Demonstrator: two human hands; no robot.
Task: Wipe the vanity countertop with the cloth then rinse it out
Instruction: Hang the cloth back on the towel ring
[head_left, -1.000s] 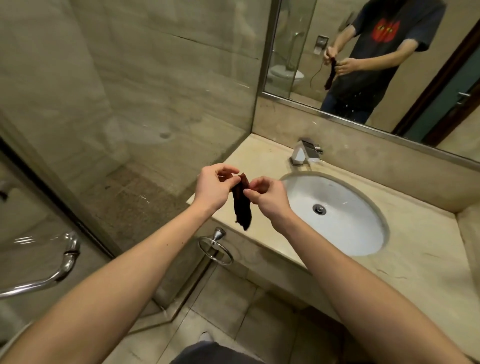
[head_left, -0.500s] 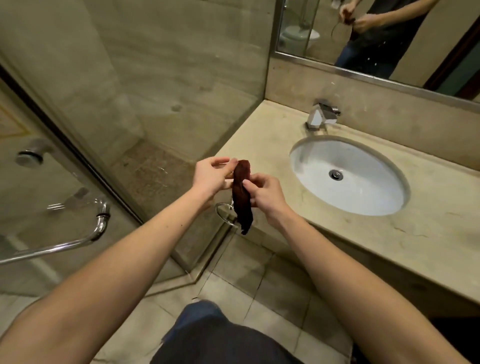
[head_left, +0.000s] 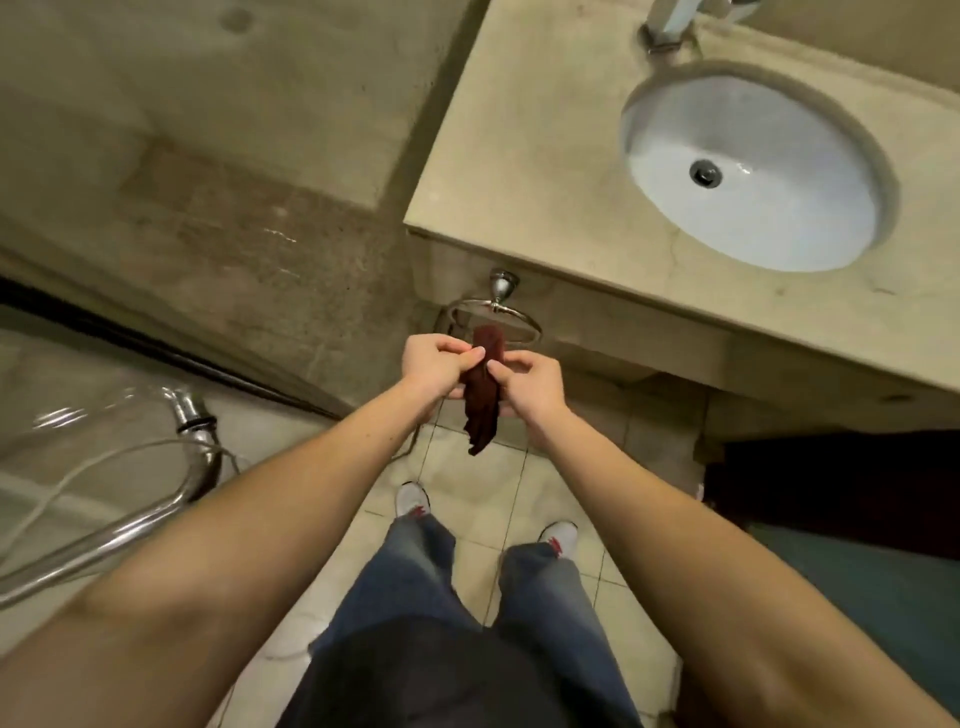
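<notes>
A dark reddish-brown cloth (head_left: 482, 400) hangs bunched in a narrow strip between my hands, below the front edge of the vanity. My left hand (head_left: 435, 364) pinches its upper left side and my right hand (head_left: 530, 383) pinches its right side. The cloth's top lies in front of a chrome towel ring (head_left: 511, 310) fixed to the vanity's front face. The beige stone countertop (head_left: 524, 156) sits up and to the right, with a white oval sink (head_left: 779, 208) set in it. Only the base of the chrome faucet (head_left: 667, 23) shows at the top edge.
A glass shower door with a chrome handle (head_left: 195, 447) stands at the left. My legs and white shoes are on the beige tiled floor (head_left: 467, 483) below. A dark opening lies under the vanity at the right.
The view has tilted down from the mirror and counter to the floor. Both hands with the cloth have moved down off the counter edge to the towel ring.
</notes>
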